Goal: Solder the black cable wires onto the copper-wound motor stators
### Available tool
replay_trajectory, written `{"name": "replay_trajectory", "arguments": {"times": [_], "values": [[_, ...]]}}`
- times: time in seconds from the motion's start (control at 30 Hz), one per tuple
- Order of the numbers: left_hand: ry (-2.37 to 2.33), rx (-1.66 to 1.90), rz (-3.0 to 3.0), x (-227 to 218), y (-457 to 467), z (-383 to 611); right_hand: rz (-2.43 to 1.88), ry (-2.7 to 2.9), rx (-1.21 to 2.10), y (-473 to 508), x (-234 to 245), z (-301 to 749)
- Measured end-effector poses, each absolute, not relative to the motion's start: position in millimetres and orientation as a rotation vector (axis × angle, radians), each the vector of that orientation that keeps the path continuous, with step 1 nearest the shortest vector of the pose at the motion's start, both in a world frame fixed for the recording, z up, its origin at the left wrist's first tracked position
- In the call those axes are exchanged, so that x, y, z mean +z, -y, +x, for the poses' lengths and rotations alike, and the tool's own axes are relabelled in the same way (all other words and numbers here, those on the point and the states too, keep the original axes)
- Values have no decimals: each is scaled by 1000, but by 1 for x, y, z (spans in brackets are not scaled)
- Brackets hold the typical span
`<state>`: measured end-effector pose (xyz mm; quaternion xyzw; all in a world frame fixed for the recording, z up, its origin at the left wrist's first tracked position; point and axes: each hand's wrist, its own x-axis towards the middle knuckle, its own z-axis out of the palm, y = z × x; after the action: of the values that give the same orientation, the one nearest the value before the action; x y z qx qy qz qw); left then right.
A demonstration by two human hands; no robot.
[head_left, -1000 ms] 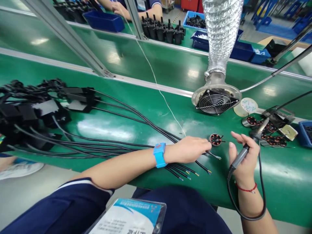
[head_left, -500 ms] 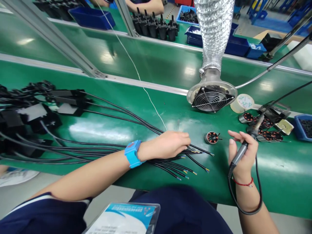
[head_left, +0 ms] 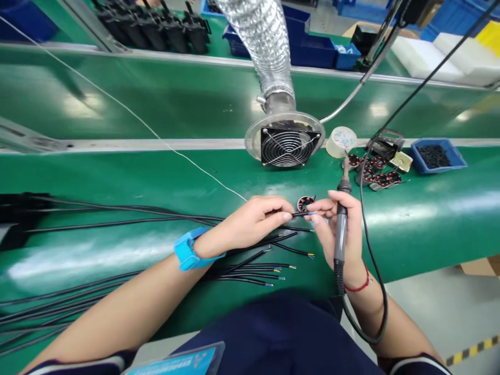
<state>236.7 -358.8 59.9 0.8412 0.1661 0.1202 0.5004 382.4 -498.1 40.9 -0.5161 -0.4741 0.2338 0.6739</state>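
Observation:
My left hand (head_left: 255, 217), with a blue wrist strap (head_left: 186, 250) on it, pinches a black cable (head_left: 295, 214) near its stripped coloured end. My right hand (head_left: 339, 229) grips a soldering iron (head_left: 342, 208) with its tip pointing away, and its fingertips touch the same cable end. A small motor stator with copper windings (head_left: 305, 202) lies on the green bench (head_left: 429, 219) just behind the two hands. Several more black cables with coloured wire ends (head_left: 269, 260) lie fanned out below my hands.
A fume extractor fan (head_left: 288, 146) on a foil duct (head_left: 261, 36) stands behind. Right of it are a tape roll (head_left: 341, 141), several more stators (head_left: 375, 172) and a blue tray (head_left: 437, 155). Black parts (head_left: 156, 26) and blue bins (head_left: 312, 47) sit beyond the conveyor.
My left hand picked one cable out of the bundle and lifted its end. My right hand, still holding the iron, came left to meet it. The view swung right.

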Motion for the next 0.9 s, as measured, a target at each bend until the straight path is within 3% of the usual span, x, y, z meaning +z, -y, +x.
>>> {"name": "replay_trajectory", "arguments": {"times": [0.47,0.63,0.9], "values": [[-268,47,1774,57,358,227,-991,976,758,488,41,383],[-324,174,1870,53,362,234,-1010,953,796,488,37,383],[-439,283,1949,54,371,239,-1140,1115,565,492,31,377]]}}
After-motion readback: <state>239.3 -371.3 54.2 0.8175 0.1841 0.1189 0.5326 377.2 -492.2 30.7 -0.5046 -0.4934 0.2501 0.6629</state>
